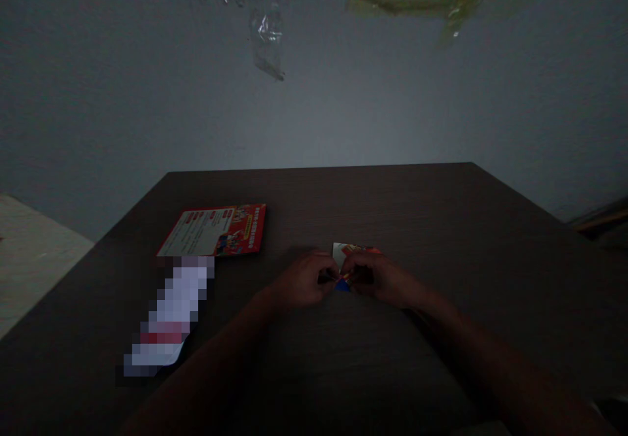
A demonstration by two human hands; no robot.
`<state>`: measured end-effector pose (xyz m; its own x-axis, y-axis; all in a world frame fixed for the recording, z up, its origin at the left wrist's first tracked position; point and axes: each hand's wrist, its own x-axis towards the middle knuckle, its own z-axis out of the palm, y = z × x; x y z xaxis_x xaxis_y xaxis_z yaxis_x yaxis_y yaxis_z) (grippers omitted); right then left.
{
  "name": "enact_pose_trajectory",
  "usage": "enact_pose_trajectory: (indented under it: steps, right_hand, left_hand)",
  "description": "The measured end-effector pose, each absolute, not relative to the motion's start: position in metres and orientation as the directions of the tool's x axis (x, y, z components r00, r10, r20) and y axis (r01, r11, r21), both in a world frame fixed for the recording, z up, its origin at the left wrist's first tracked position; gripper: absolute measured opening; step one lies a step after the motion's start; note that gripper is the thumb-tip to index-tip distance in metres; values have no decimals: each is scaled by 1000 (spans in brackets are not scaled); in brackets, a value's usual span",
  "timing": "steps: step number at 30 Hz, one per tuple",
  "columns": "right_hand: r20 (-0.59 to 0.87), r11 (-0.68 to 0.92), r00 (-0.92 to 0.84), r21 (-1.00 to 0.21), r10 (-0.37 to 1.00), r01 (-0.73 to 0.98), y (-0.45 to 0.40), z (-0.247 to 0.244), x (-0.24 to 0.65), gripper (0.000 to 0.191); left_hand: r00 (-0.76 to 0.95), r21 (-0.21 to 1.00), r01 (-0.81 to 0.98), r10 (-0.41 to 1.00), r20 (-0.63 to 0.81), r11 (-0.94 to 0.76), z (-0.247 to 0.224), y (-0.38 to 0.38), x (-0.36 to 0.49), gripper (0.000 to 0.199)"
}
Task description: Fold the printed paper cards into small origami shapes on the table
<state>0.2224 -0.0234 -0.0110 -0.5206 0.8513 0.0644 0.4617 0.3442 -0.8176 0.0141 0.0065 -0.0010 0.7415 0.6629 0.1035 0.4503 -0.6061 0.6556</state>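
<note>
Pinching a small white, red and blue printed paper (pixel 342 253) with left hand (pixel 304 281) and right hand (pixel 385 278) close together, mid-width on the dark-brown wood-grain tabletop (pixel 324 201), right of a flat red-and-white printed card (pixel 213 230) towards the far-left corner.

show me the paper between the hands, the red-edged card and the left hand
paper (pixel 339 255): head view, its white part
red-edged card (pixel 213 231): head view, middle of printed face
left hand (pixel 303 282): head view, back of hand

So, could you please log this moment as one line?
left hand: pinching small printed paper | right hand: pinching same paper | table, left side: red-and-white card, pixelated pale item nearer the person
</note>
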Motion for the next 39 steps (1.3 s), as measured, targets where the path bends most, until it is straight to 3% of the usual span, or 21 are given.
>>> enact_pose_trajectory:
  steps: [16, 23, 39]
  right_hand:
    - [144, 601, -683, -625, 716, 498, -23, 7, 229, 12]
    - [184, 705, -722, -471, 666, 530, -28, 7, 227, 16]
    - [221, 669, -637, -351, 739, 655, -24, -6, 215, 12]
  left_hand:
    - [803, 609, 413, 586, 107, -677, 0, 6, 11, 21]
    - [804, 590, 413, 582, 122, -694, 0, 5, 11, 22]
    - [783, 645, 418, 614, 102, -640, 1, 7, 12, 15]
